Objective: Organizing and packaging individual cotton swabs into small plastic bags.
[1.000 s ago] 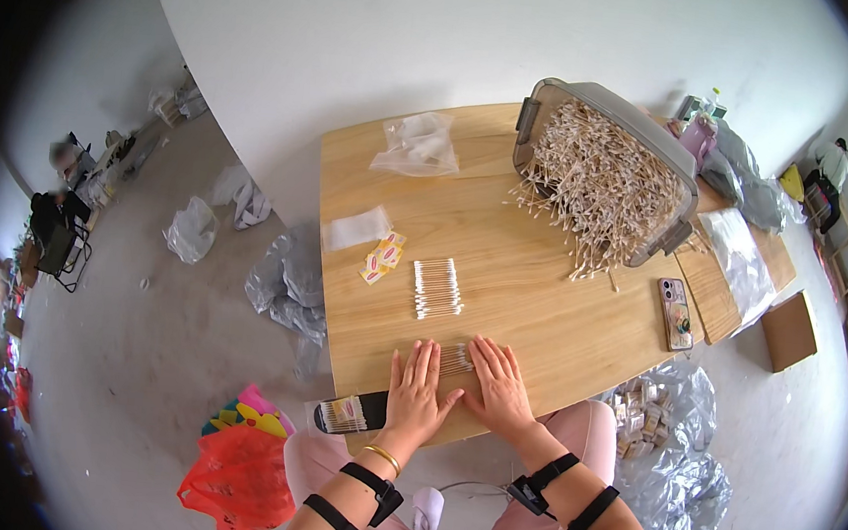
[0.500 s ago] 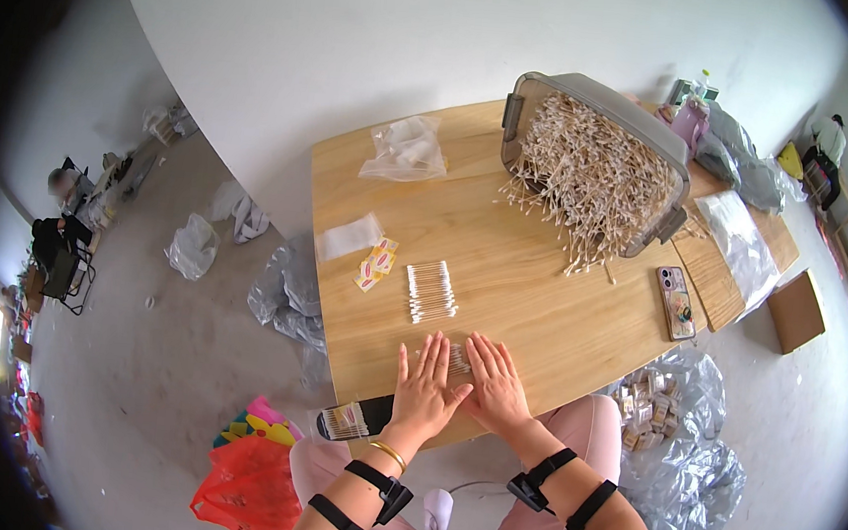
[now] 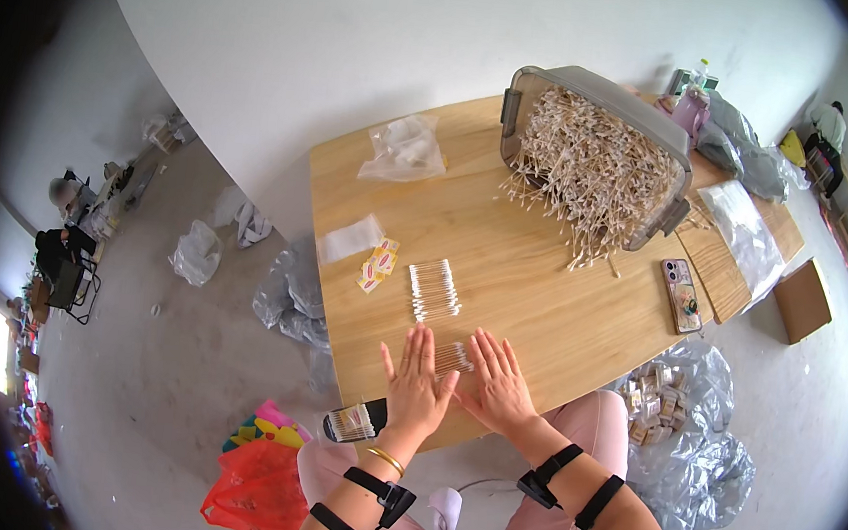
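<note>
My left hand [image 3: 415, 389] and my right hand [image 3: 499, 383] lie flat near the table's front edge, fingers stretched out. Between them is a small group of cotton swabs [image 3: 453, 357], partly hidden by the left fingers and thumb. Just beyond the fingertips, a neat row of cotton swabs [image 3: 435, 291] lies on the wood. Left of that row are several yellow-and-white printed cards [image 3: 377, 266] and a stack of clear small bags [image 3: 351, 239]. Beside my left wrist, a black holder [image 3: 375, 413] carries a bundle of swabs [image 3: 349, 423].
A grey clear bin [image 3: 617, 91] lies tipped on the table [image 3: 486, 240], loose swabs [image 3: 595, 174] spilling out. A phone [image 3: 682, 295] rests at the right edge. A plastic bag [image 3: 403, 149] sits at the back. Bagged small packs [image 3: 654, 403] stand at lower right; a red bag [image 3: 257, 491], lower left.
My hands have moved apart slightly, the left one shifting left. More of the swab group between them now shows. The view has shifted a little.
</note>
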`<state>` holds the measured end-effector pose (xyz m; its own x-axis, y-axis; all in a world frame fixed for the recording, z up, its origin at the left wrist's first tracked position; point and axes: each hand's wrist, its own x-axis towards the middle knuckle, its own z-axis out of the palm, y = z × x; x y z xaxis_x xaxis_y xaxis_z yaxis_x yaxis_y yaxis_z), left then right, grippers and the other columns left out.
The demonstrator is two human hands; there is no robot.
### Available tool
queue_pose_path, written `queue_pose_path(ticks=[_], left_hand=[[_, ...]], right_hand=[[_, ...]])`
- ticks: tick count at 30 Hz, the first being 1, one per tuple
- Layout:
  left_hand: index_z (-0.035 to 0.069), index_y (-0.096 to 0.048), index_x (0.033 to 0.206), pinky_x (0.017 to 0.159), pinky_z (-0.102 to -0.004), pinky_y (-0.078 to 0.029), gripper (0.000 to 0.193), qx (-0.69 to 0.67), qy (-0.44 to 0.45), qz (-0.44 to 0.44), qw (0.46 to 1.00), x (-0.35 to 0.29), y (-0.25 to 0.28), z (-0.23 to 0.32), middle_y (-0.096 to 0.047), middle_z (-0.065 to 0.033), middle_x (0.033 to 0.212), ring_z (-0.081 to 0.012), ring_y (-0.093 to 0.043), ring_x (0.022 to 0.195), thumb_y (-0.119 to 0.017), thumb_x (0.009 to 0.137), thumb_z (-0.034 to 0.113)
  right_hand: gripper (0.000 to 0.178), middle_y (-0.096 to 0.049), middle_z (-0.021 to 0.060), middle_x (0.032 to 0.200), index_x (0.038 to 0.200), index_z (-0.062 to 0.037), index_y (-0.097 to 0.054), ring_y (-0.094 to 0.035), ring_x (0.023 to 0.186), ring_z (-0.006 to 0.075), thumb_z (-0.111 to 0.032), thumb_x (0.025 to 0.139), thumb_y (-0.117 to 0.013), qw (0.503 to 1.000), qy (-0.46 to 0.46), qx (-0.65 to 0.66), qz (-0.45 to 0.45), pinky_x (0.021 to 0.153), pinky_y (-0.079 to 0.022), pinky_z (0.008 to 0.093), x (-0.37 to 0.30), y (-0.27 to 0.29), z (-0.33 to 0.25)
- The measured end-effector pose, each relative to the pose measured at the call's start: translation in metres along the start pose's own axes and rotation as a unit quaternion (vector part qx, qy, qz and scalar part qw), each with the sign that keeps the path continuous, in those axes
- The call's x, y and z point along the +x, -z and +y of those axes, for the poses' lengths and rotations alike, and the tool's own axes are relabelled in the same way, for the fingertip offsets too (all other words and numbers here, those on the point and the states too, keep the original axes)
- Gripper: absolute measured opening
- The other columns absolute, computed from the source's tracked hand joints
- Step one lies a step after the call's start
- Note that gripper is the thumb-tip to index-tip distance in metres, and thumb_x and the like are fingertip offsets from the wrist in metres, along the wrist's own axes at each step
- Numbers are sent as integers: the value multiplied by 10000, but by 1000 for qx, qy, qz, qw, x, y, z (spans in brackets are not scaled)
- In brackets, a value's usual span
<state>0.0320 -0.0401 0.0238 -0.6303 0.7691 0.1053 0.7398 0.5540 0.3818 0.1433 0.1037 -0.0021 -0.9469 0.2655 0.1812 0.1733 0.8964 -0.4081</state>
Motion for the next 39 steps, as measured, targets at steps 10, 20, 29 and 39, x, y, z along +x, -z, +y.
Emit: queue_pose_path(ticks=[10,20,29,39], left_hand=[[-80,-185,1582,1244,-588,38,914,44,36,-16,998,-19,-23,-21,-178,-244,1670,-340,-101,1575,-290,1026,638],[-50,-160,1597,1249,-588,-8,896,-7,11,-31,999,-16,-24,-9,-171,-237,1673,-355,-124,1569,-310,1030,628],[-51,-233,1571,1239,-584,-92,778,-66,210,140,965,-72,43,-86,-241,-267,1637,-390,-217,1532,-292,1074,545],[-93,-663,1008,729,-364,-499,652,-281,408,154,855,-120,-10,-138,-694,-196,895,-244,-636,800,-531,1026,545]], right_hand=[[901,-238,238,1648,1567,37,-275,-194,1552,352,-526,930,-576,997,48,-51,-15,1267,-136,499,19,-10,-4],[852,-228,256,1644,1570,1,-286,-186,1549,389,-498,942,-572,996,49,-62,-27,1261,-135,528,22,-23,-12],[824,-185,216,1671,1588,-33,-287,-146,1564,342,-545,984,-516,995,30,-82,-39,1276,-104,496,24,-20,-13],[745,-194,203,1675,1595,-90,-308,-149,1565,350,-516,1008,-473,988,86,-98,-82,1272,-104,508,-12,-44,-87]])
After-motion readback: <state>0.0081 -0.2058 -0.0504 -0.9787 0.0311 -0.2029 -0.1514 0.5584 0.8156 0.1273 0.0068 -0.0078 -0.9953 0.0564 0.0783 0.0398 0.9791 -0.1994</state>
